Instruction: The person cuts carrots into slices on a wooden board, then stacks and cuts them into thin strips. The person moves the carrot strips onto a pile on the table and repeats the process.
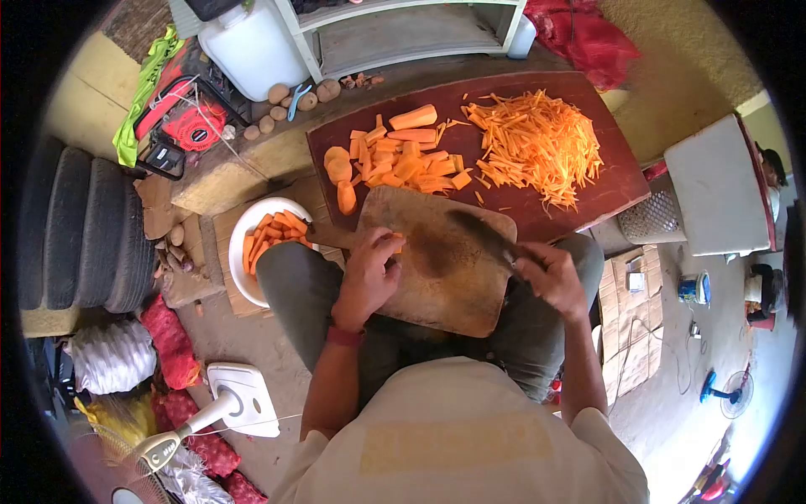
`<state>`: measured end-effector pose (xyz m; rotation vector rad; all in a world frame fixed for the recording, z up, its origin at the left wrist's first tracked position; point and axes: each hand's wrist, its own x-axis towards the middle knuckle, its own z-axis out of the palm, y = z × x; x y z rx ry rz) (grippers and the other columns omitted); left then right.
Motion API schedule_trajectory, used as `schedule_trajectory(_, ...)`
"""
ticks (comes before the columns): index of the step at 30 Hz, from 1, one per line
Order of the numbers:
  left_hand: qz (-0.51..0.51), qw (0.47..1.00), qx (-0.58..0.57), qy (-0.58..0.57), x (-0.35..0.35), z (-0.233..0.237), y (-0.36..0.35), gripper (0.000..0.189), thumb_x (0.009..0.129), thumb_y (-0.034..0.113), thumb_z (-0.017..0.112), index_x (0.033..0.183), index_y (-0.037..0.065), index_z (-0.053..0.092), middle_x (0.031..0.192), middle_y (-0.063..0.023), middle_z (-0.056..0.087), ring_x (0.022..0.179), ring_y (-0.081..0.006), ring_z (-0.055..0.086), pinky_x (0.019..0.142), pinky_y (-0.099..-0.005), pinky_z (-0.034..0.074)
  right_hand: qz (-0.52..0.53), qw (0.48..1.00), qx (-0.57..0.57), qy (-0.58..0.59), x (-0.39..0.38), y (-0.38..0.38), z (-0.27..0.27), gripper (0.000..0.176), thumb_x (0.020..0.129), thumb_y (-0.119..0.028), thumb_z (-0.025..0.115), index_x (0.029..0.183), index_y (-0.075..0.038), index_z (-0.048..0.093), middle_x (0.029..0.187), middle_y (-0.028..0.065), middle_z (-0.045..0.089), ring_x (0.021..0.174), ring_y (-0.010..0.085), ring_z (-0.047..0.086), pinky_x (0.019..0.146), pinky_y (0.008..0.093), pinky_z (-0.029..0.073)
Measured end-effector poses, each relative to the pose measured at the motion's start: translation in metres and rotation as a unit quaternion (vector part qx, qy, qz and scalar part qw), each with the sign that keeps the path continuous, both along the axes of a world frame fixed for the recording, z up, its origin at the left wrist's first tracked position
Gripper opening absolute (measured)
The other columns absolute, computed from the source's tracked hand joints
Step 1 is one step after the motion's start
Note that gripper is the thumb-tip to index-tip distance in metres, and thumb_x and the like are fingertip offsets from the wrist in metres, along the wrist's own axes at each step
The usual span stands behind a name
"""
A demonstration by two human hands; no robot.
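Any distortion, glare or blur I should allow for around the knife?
Head view: fisheye bending, black corners; head view: lower-right floor washed out by glare; head view: knife blade smeared, probably motion, while shredded carrots look sharper; head view: dark patch on cutting board, shadow or stain unclear.

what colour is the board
The board is brown, with a darker patch; the head view shows it best.

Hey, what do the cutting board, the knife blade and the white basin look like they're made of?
Cutting board: likely wood, matte and worn, judging by its brown tone and dark, uneven stains.
Knife blade: probably metal, given its dark, narrow shape; blur hides its finish.
White basin: perhaps plastic, from its smooth, even white rim, though enamelled metal could look similar.
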<state>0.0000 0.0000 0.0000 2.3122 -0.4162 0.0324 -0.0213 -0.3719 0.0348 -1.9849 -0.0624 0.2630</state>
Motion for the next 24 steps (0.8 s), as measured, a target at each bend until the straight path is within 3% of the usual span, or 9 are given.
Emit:
schedule_trajectory(4,0.000,0.997,-0.063,0.041,-0.001,0.000,-0.008,0.043,0.086,-0.006,0.073,0.129,0.001,0.074,0.134,-0.0173,0.065,0.123,-0.0401,0.070,0.104,-0.0452,0.057,-0.085,0.994,0.034,-0.061,0.014,-0.004,0.013,0.038,0.107,-0.012,0.074,0.142,0.004,0.071,0.082,-0.0035,0.064,0.060,0.0040,0.050,0.052,0.0255,0.040)
schedule_trajectory(9,-0.005,0.997,-0.062,0.043,-0.002,-0.002,-0.006,0.042,0.087,-0.008,0.072,0.128,0.001,0.073,0.131,-0.0177,0.066,0.114,-0.0406,0.072,0.099,-0.0441,0.059,-0.054,0.998,0.021,-0.029,-0.011,0.027,-0.003,0.035,0.104,-0.008,0.075,0.135,0.010,0.071,0.107,0.0136,0.080,0.098,0.0156,0.071,0.088,0.0343,0.059)
schedule_trajectory(11,-0.004,1.000,-0.008,0.018,-0.004,0.007,-0.010,0.043,0.087,-0.011,0.073,0.129,0.000,0.073,0.129,-0.0196,0.067,0.113,-0.0419,0.071,0.099,-0.0436,0.059,-0.020,0.997,0.061,0.034,-0.023,0.049,0.015,0.037,0.104,-0.007,0.076,0.136,0.009,0.070,0.109,0.0154,0.080,0.098,0.0155,0.070,0.088,0.0352,0.059)
schedule_trajectory(17,-0.064,0.997,-0.051,0.009,-0.011,0.002,-0.027,0.038,0.087,-0.010,0.068,0.123,0.000,0.070,0.121,-0.0209,0.064,0.109,-0.0486,0.068,0.092,-0.0501,0.059,0.028,0.997,0.054,0.050,-0.042,0.074,0.021,0.039,0.107,-0.012,0.073,0.141,0.006,0.069,0.103,0.0164,0.077,0.092,0.0153,0.067,0.086,0.0361,0.059)
schedule_trajectory(20,-0.051,0.998,-0.038,0.022,-0.012,-0.001,-0.029,0.036,0.086,-0.011,0.067,0.121,-0.001,0.070,0.118,-0.0237,0.066,0.105,-0.0511,0.067,0.091,-0.0521,0.058,0.037,0.996,0.086,0.001,-0.045,0.079,0.015,0.038,0.111,-0.011,0.070,0.144,0.006,0.068,0.086,-0.0019,0.065,0.071,0.0037,0.054,0.061,0.0256,0.045)
schedule_trajectory(23,0.002,0.999,-0.036,0.003,-0.014,-0.008,-0.030,0.035,0.085,-0.011,0.067,0.118,-0.002,0.071,0.116,-0.0257,0.068,0.106,-0.0512,0.068,0.091,-0.0526,0.058,0.031,0.996,0.079,0.013,-0.046,0.079,0.015,0.038,0.112,-0.012,0.070,0.145,0.007,0.068,0.086,-0.0024,0.065,0.072,0.0039,0.055,0.062,0.0260,0.047)
schedule_trajectory(24,0.005,0.999,-0.040,0.006,-0.014,-0.004,-0.031,0.033,0.085,-0.011,0.067,0.117,-0.003,0.071,0.115,-0.0258,0.069,0.106,-0.0510,0.069,0.090,-0.0528,0.058,0.031,0.996,0.075,0.043,-0.045,0.079,0.018,0.040,0.111,-0.013,0.070,0.145,0.006,0.068,0.088,0.0037,0.068,0.075,0.0076,0.058,0.067,0.0296,0.050)
